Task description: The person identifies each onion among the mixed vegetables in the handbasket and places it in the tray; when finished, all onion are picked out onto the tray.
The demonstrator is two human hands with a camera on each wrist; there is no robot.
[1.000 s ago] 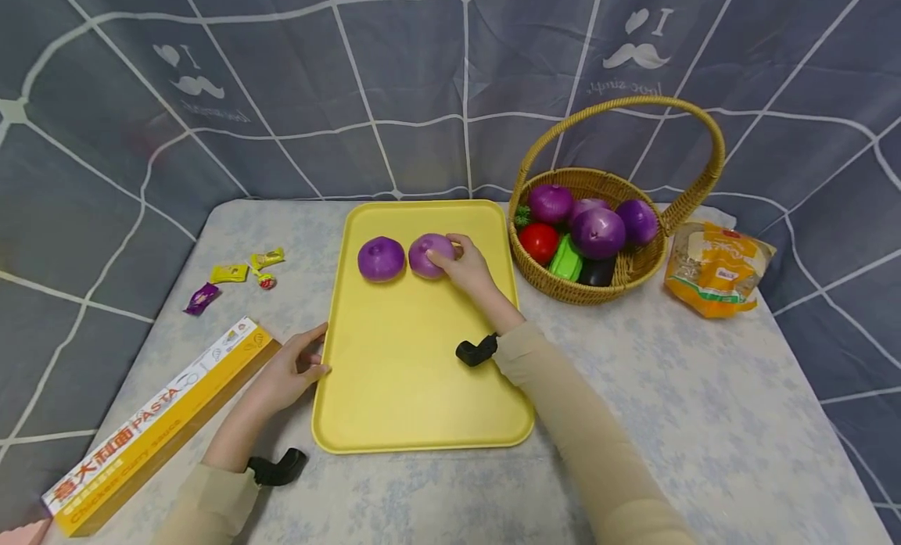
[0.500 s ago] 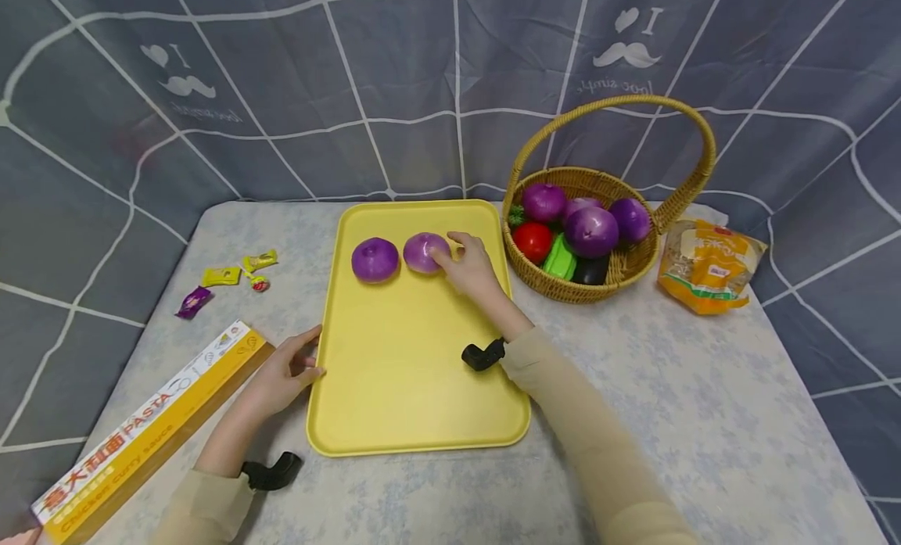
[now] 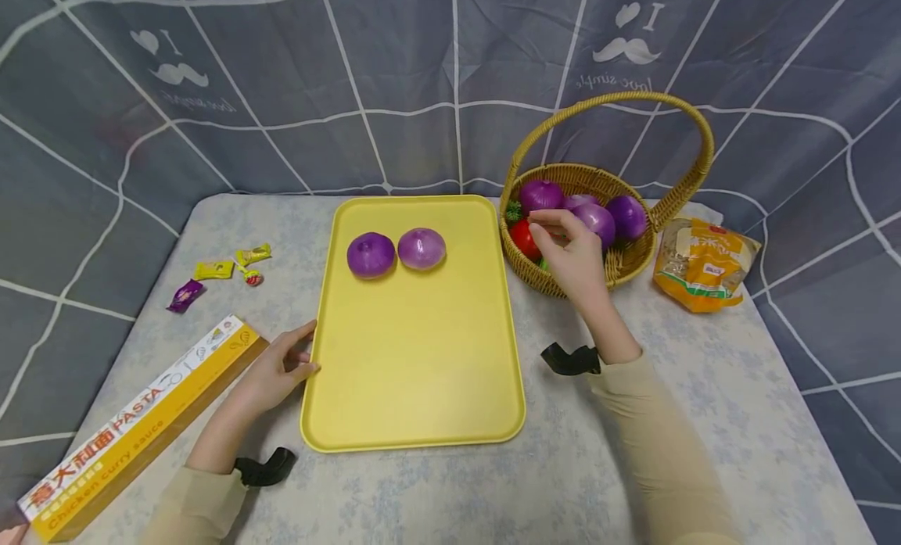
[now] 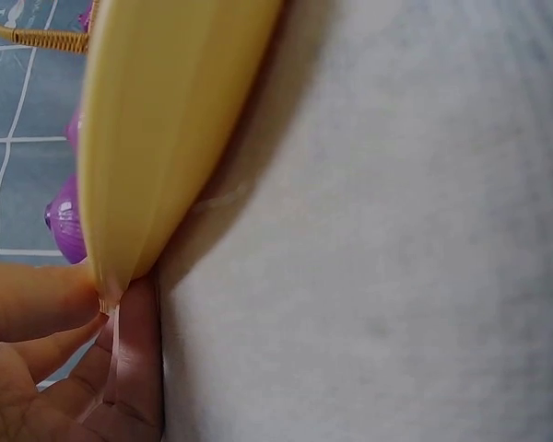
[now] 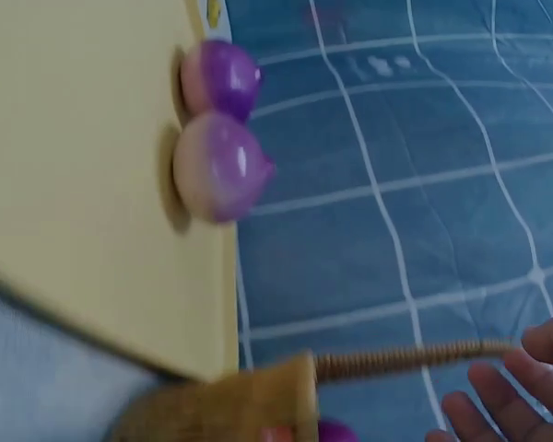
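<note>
Reach over the basket. The step in hand, as judged from the layout, is a visit to the basket (image 3: 529, 271), with two onions set side by side on the tray (image 3: 415, 357). Your right hand (image 3: 573, 256) hangs over the basket, its fingers bent but parted and grasping nothing. Just below the fingertips lies the tomato (image 3: 522, 240); contact with it cannot be told. Beyond them sits a purple onion (image 3: 540, 195), and to their right a darker one (image 3: 626, 217). The tray's pale onion (image 3: 422, 249) and deep-purple onion (image 3: 370, 255) rest well to the left of your right fingers, and beyond those of your left.

Your left hand (image 3: 277, 371) rests beside the tray, thumb and fingers curved and touching its edge near the tabletop (image 3: 429, 498); whether they pinch the rim, you cannot tell. The next move probably calls for you to choose one piece, widen the right fingers around it and lift clear of the handle (image 3: 598, 99), with the left fingers steadying the tray.
</note>
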